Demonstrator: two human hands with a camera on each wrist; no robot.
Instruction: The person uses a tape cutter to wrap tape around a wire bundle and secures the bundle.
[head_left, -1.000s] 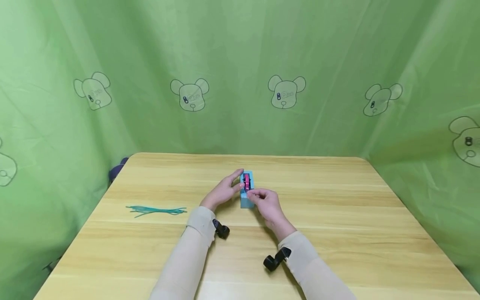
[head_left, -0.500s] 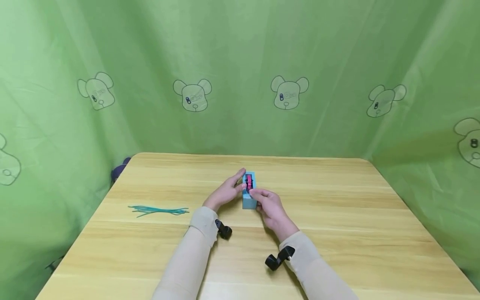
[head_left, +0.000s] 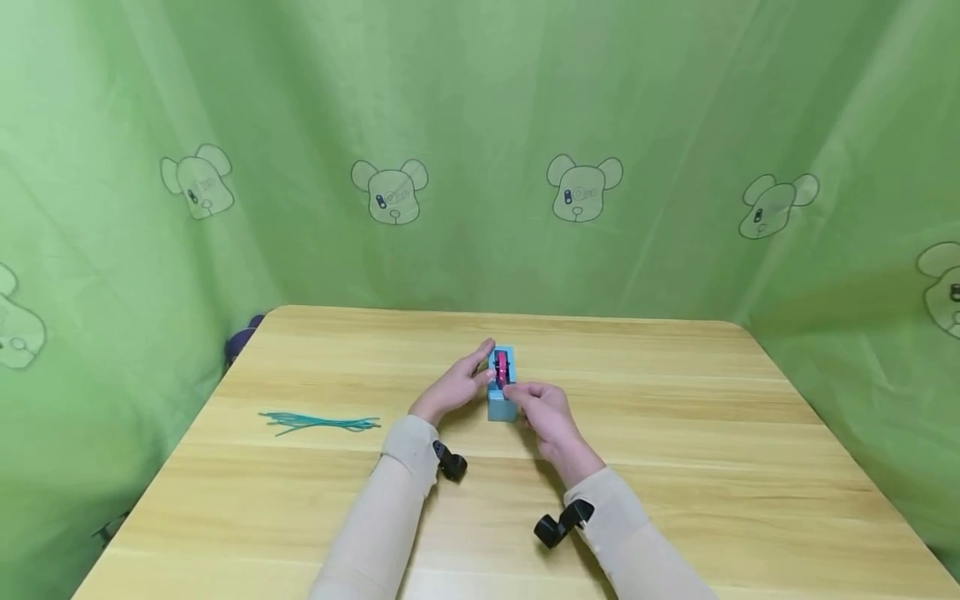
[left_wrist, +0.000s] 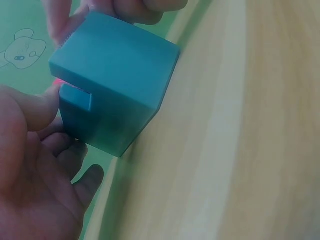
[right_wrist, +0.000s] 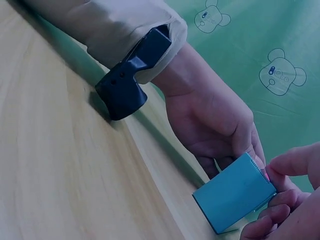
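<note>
A light-blue tape dispenser (head_left: 502,408) stands lengthwise on the table in the head view, a pink tape roll (head_left: 502,365) set in its top. My left hand (head_left: 452,389) grips its left side, forefinger stretched toward the far end and thumb near the roll. The left wrist view shows the dispenser's plain near end (left_wrist: 112,65) and the serrated cutter (left_wrist: 70,39) on its top edge. My right hand (head_left: 553,419) has thumb and forefinger pinched together at the pink tape by the cutter. In the right wrist view those right fingertips (right_wrist: 280,170) partly hide the pink.
A loose bundle of thin teal strands (head_left: 321,422) lies on the wooden table (head_left: 675,500), left of the left forearm. Black wrist cameras (head_left: 564,523) hang from both sleeves. A green curtain (head_left: 480,250) with bear outlines surrounds the table's back and sides.
The whole head view has shifted slightly, moving everything a little to the right. The right fingertips have drawn slightly rightward at the dispenser's near end, while the left hand keeps its grip.
</note>
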